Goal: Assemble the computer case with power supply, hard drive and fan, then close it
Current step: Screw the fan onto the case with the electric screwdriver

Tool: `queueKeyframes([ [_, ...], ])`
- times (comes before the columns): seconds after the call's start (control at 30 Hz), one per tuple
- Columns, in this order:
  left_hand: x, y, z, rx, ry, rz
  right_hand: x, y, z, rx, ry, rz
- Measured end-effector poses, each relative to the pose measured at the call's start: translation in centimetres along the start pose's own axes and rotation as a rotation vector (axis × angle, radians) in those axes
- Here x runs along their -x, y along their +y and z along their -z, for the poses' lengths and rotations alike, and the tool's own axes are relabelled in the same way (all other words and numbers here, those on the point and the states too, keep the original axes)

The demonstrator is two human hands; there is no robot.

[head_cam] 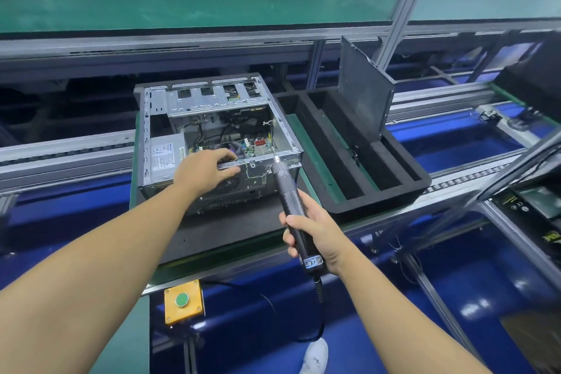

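Observation:
An open grey computer case [158, 118] lies on a black foam pad, its inside facing up. A silver power supply [165, 158] with a white label sits in its near left corner, and the motherboard and cables show further in. My left hand [203, 168] rests on the case's near metal crossbar [261, 161], fingers curled over the bar. My right hand [312, 231] grips a black electric screwdriver [288, 191]. Its silver tip touches the right end of that crossbar.
A black foam tray [403, 182] with long slots stands right of the case, a dark side panel [364, 97] leaning upright in it. A yellow box with a green button [183, 300] sits at the near edge. Roller rails and blue conveyor surfaces run left and right.

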State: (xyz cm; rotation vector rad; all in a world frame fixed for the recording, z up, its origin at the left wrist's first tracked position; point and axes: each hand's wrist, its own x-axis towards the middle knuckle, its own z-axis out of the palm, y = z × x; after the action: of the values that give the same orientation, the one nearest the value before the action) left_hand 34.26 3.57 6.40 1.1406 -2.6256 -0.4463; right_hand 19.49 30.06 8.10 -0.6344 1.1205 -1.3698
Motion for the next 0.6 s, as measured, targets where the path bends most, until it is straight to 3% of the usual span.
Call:
queueKeyframes([
  [0.17,-0.2,0.6,0.2,-0.045,0.0,-0.015,-0.1,-1.5,2.2,-0.025,0.046,0.055],
  [0.27,-0.7,2.2,0.8,0.096,0.156,0.017,-0.7,-2.7,4.5,-0.016,0.095,0.068],
  [0.37,-1.6,5.5,1.2,0.208,0.267,-0.102,-1.4,-3.9,7.4,-0.013,0.152,0.08],
  [0.5,-4.5,11.2,1.8,0.332,0.201,-0.214,-2.6,-5.6,11.9,-0.027,0.215,0.092],
  [0.6,-7.7,15.4,1.1,0.312,0.069,-0.197,-3.9,-6.6,15.8,-0.042,0.284,0.065],
])
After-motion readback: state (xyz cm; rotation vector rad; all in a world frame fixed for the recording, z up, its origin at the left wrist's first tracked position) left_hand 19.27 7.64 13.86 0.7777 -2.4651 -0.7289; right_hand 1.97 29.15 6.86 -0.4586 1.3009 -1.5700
